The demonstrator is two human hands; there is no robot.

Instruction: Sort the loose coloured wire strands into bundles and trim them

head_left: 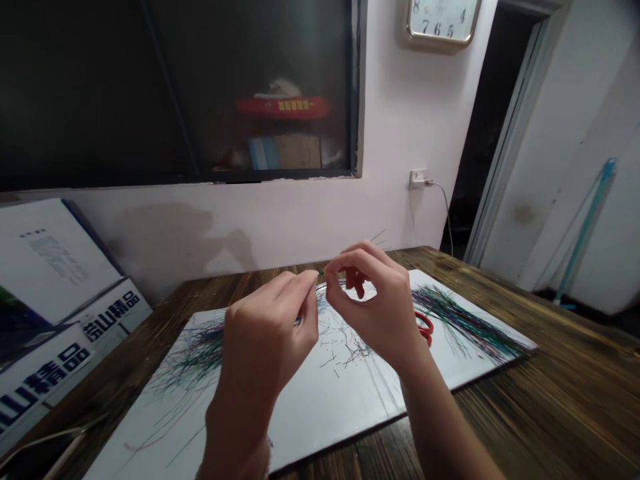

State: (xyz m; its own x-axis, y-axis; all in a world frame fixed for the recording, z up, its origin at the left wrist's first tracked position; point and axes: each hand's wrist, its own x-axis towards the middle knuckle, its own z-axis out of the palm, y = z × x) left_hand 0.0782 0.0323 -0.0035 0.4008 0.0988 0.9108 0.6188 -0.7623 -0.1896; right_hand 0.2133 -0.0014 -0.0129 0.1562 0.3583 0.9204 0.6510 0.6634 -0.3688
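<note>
Tabletop of dark-stained wood (550,387), with a white board (310,407) lying flat on it. Nearest: left hand (265,333) and right hand (373,307) raised above the board, not resting on it. Both grasp a short green strand (321,273) in a pinch, thumb against forefinger, fingertips almost meeting; strand is thin and slightly blurred, material cannot be told. Remaining right fingers curled inward. On board below the hands: short cut bits (345,350), scattered. To the left, a spread of long dark fibres (193,353); to the right, a second spread (463,320), with red-handled scissors (424,328) just beside it. Farther: printed cartons (60,347) leaning left of the table. Behind: wall with socket (417,179), clock (443,20), dark glass panel (175,87). Doorway (493,113) at right.
</note>
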